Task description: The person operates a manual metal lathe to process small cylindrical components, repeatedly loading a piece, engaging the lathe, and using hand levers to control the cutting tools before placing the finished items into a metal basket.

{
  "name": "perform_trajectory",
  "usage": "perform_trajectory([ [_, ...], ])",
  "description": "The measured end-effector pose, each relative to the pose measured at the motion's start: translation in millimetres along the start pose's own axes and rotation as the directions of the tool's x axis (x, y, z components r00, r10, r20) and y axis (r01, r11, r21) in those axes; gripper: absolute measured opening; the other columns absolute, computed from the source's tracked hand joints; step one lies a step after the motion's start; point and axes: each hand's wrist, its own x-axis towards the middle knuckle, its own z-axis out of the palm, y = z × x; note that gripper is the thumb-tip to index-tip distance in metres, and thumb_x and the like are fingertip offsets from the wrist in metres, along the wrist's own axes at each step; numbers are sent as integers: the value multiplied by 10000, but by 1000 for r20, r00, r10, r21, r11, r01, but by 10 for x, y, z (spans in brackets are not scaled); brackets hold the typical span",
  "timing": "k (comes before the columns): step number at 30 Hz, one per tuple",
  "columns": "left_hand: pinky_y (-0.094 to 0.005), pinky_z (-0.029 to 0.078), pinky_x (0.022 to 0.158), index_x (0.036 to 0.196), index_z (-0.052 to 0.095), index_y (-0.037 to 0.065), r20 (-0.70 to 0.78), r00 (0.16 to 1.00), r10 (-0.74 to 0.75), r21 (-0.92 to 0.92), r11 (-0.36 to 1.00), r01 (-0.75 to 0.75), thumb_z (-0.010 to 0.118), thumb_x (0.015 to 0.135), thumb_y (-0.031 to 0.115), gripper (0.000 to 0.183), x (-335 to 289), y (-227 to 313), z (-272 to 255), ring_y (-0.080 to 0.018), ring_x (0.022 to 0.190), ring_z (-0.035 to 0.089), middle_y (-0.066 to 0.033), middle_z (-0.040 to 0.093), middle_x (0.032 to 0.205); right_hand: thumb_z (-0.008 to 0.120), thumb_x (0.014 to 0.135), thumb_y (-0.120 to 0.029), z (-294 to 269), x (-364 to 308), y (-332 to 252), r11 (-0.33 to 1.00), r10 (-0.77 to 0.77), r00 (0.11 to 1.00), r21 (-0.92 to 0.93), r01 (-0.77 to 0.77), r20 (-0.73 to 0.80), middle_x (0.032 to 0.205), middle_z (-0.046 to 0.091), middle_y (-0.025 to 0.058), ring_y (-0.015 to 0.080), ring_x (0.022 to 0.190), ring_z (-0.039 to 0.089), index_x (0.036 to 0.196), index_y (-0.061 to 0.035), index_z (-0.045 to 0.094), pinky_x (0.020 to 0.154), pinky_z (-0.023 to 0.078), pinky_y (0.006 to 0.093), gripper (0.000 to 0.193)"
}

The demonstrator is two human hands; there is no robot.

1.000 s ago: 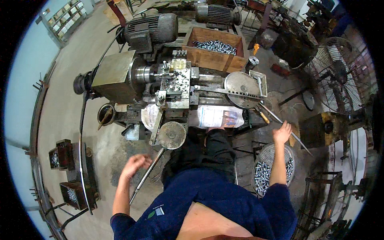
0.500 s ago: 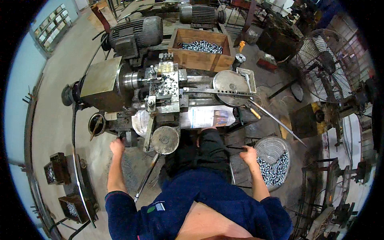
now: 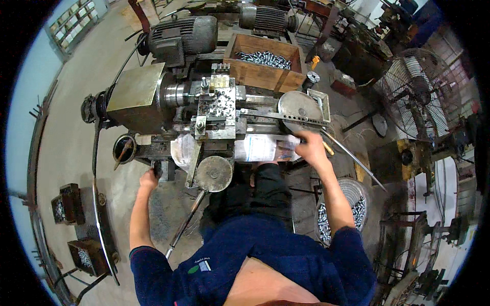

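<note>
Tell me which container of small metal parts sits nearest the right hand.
The round mesh basket on the floor under the right forearm. The wooden crate sits behind the lathe, and the dark boxes lie far left.

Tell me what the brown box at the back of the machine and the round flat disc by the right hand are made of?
The brown box looks like bare, unpainted wood: plank sides with visible boards, holding shiny small metal parts. The round flat disc looks like grey steel, dull and smooth with a worn sheen. The right hand is just below it.
</note>
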Motion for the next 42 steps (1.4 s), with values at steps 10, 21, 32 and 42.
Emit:
perform_trajectory([
  [10, -380, 478, 692, 1065, 598, 67, -413, 861, -296, -261, 945, 199, 536, 846, 276, 309, -844, -673, -2210, -325, 818, 618, -159, 644, 902, 653, 524, -243, 1020, 1824, -1851, 685, -571, 778, -371, 627, 261, 920, 613, 137, 285, 981, 546, 724, -52, 681, 1012, 304, 431, 278],
  [21, -460, 452, 723, 920, 592, 7, -356, 726, -589, -258, 808, 529, 602, 737, 487, 514, -1643, -338, -1609, -390, 810, 591, -198, 619, 842, 642, 625, -253, 1308, 1983, -2116, 628, -489, 736, -397, 670, 468, 843, 670, 91, 263, 879, 617, 777, -120, 692, 1032, 270, 431, 207],
  [32, -323, 467, 457, 868, 535, -69, -99, 950, -297, -733, 667, 132, 613, 804, 144, 235, -1572, -530, -1571, -186, 480, 584, -117, 551, 569, 602, 521, -219, 836, 1808, -1996, 700, -601, 792, -407, 586, 108, 711, 639, 126, 273, 803, 595, 581, -109, 666, 1016, 292, 441, 141],
  [42, -339, 509, 470, 927, 537, -83, 12, 955, -297, -925, 360, 123, 566, 844, 117, 219, -1392, -513, -1509, -197, 472, 567, -102, 554, 584, 628, 570, -220, 57, 1889, -563, 840, -359, 914, -493, 228, -189, 1044, 574, 202, 340, 969, 539, 797, -26, 654, 838, 453, 416, 300],
])
